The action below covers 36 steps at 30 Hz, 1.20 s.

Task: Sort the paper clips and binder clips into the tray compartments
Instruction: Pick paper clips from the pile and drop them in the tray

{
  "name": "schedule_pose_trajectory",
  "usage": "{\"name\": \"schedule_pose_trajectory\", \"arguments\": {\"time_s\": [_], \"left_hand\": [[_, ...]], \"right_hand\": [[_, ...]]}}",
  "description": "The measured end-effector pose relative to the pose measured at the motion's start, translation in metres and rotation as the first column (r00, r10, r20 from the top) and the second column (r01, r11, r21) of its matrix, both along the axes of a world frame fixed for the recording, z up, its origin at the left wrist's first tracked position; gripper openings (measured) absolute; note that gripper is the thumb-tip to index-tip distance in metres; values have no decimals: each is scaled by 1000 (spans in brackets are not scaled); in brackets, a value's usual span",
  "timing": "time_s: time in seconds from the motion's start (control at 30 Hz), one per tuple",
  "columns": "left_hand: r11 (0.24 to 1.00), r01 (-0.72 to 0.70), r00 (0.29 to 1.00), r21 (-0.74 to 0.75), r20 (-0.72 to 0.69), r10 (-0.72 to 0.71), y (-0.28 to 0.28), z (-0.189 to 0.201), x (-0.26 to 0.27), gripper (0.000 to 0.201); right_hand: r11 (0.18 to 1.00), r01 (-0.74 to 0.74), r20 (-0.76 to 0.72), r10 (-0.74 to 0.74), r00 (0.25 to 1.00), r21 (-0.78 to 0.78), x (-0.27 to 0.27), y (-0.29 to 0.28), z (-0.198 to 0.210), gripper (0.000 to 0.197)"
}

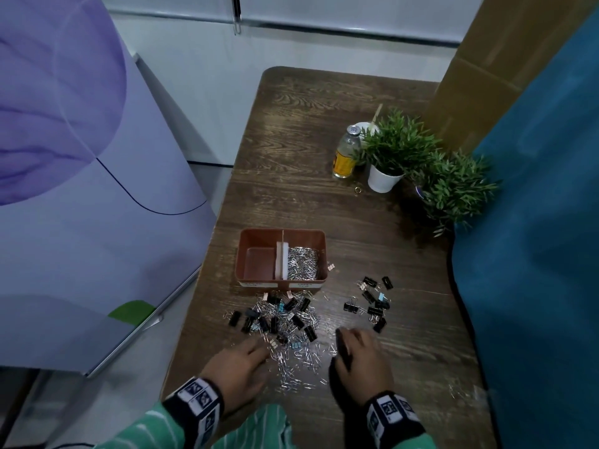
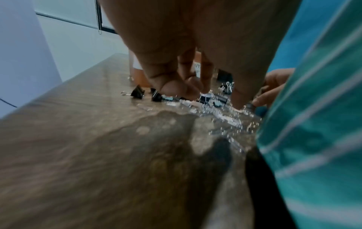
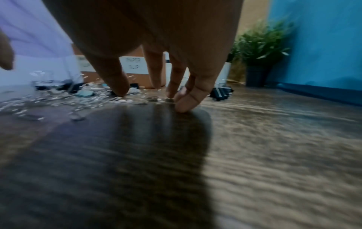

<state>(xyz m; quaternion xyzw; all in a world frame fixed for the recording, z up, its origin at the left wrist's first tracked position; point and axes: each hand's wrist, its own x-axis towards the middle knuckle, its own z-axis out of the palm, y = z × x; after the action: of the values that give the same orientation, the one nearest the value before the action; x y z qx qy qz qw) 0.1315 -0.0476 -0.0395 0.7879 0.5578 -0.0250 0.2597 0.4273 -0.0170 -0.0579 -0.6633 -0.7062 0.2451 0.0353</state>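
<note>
Two hands are working the mixed pile of paper clips (image 1: pixel 293 358) and binder clips (image 1: pixel 275 319) lying on the surface (image 1: pixel 324 196) just before the tray (image 1: pixel 281 258). Left hand (image 1: pixel 241 367) and right hand (image 1: pixel 364 359) are resting fingertips down, each grip loose and holding nothing. Raking paper clips together, clear of binder clips, is looking wisest before lifting them to the tray's right compartment.

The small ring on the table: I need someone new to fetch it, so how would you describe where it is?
Look to the far right part of the wooden table, where a white plant pot stands beside a yellow-labelled bottle. The ring lies flat on the wood just in front of them. It is a lone gold-coloured hoop, far from the clip piles.
</note>
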Motion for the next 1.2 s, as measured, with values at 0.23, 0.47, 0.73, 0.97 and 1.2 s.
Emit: {"name": "schedule_pose_trajectory", "arguments": {"time_s": [0.23,0.47,0.73,0.97,1.2], "left_hand": [[973,-95,986,-210,-156,62,-33,-12,-4,89],[945,-130,989,-299,-108,102,-21,2,21,29],[982,-179,984,-54,-27,177,6,-13,26,26],[961,-275,942,40,-187,278,-10,-29,-20,75],[979,-200,979,-33,-47,198,-7,-31,13,46]], "right_hand": [[965,-217,108,234,966,-148,-34,-3,12,57],[944,-319,-14,319,948,-82,-48,-30,11,32],[974,-101,162,135,977,-204,-10,-17,21,96],[954,-256,130,277,952,-155,-29,-22,15,50],[960,-248,11,252,968,-131,-74,-34,12,22]]}}
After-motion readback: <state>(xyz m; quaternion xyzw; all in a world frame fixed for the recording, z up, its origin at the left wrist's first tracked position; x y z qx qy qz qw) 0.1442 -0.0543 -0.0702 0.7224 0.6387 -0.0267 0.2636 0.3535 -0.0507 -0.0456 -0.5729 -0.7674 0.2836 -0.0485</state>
